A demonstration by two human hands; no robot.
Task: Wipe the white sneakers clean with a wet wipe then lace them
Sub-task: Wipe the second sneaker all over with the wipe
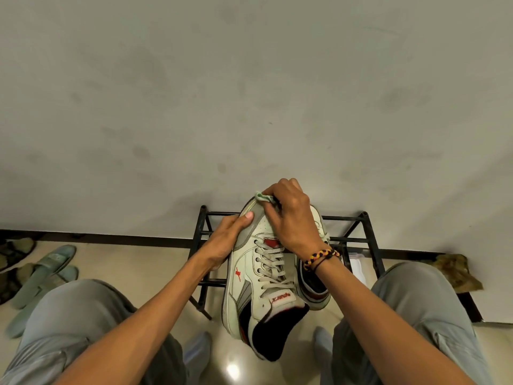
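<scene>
Pale, smudged wall fills the view behind a black metal rack (366,218), and the person sits facing it with both sneakers up against its top rails. Their left hand (225,241) grips the near sneaker (249,276) along its left side, thumb pressed on the grey toe panel. Their right hand (291,215) is curled over the toe, pinching a crumpled pale-green wipe (261,196) against the tip. The second sneaker (315,287) lies just beside it, at the rack's right half. Wiping looks to be the step in hand; next, I'd guess, the wipe must work down the sides.
</scene>
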